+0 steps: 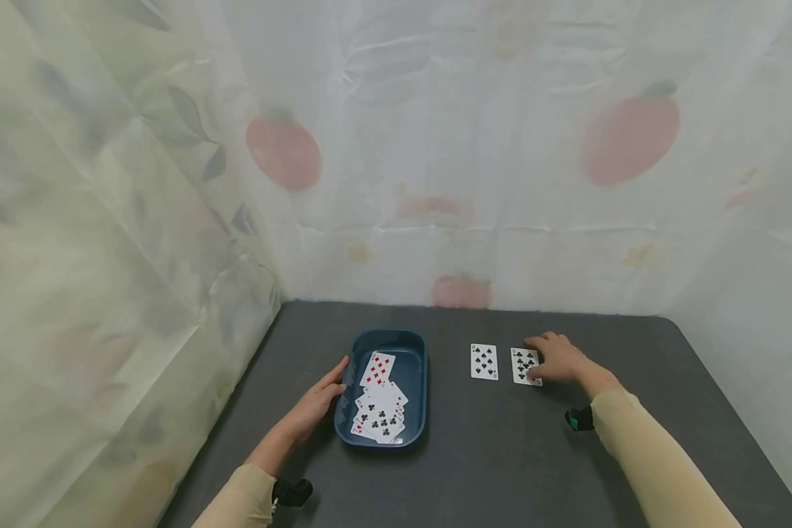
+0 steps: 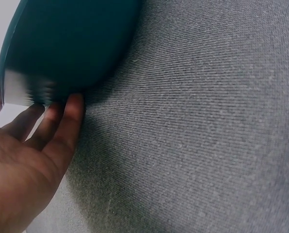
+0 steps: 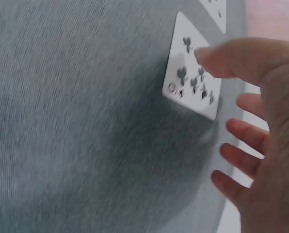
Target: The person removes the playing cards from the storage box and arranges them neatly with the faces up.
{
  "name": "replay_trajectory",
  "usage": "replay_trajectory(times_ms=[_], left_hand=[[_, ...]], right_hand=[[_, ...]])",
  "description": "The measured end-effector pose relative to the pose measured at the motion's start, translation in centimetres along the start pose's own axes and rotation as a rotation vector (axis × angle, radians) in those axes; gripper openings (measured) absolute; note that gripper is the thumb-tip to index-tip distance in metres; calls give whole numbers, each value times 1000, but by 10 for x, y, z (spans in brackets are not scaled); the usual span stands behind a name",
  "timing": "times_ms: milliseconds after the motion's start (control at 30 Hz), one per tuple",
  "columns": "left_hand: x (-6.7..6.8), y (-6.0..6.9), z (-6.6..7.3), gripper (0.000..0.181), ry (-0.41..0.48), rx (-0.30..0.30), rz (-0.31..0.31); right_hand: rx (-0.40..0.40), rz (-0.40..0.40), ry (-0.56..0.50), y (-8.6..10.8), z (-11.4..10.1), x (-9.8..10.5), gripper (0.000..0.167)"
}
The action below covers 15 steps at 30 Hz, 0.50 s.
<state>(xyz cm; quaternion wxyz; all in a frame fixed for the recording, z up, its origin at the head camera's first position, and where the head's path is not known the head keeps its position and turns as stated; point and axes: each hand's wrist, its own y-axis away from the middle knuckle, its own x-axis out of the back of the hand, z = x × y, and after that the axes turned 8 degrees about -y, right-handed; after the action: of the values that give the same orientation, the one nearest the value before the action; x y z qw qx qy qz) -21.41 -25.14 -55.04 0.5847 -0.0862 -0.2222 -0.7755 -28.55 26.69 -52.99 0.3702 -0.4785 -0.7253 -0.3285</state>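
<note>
A dark blue rectangular tray (image 1: 426, 389) stands left of centre on the table. Inside it lies a loose pile of playing cards (image 1: 381, 414), with a diamonds card (image 1: 378, 369) uppermost at its far end. My left hand (image 1: 313, 407) grips the tray's left side; in the left wrist view its fingertips touch the outer wall below the rim. My right hand (image 1: 557, 359) hovers over a black-suit playing card (image 3: 190, 73), fingers spread, thumb above the card's face. Whether the thumb touches it I cannot tell. To its left another black-suit card (image 1: 484, 361) lies face up.
The dark grey table (image 1: 488, 469) has a rounded far right corner. Pale sheeting with printed fruit (image 1: 462, 183) hangs behind it, and more sheeting (image 1: 105, 293) rises along the left edge. Black bands (image 1: 579, 419) are worn at both wrists.
</note>
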Motion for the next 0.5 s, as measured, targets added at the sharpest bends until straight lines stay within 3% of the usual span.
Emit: replay_trajectory(times_ms=[100, 233, 333, 500], left_hand=[[1, 0, -1, 59, 11, 13, 1], [2, 0, -2, 59, 21, 25, 0], [3, 0, -2, 58, 26, 22, -3], [2, 0, -1, 58, 33, 16, -5]], right_hand=[[72, 90, 19, -2, -13, 1, 73], [204, 164, 27, -6, -45, 0, 72], [295, 160, 21, -11, -73, -4, 73], [427, 89, 20, -19, -120, -17, 75]])
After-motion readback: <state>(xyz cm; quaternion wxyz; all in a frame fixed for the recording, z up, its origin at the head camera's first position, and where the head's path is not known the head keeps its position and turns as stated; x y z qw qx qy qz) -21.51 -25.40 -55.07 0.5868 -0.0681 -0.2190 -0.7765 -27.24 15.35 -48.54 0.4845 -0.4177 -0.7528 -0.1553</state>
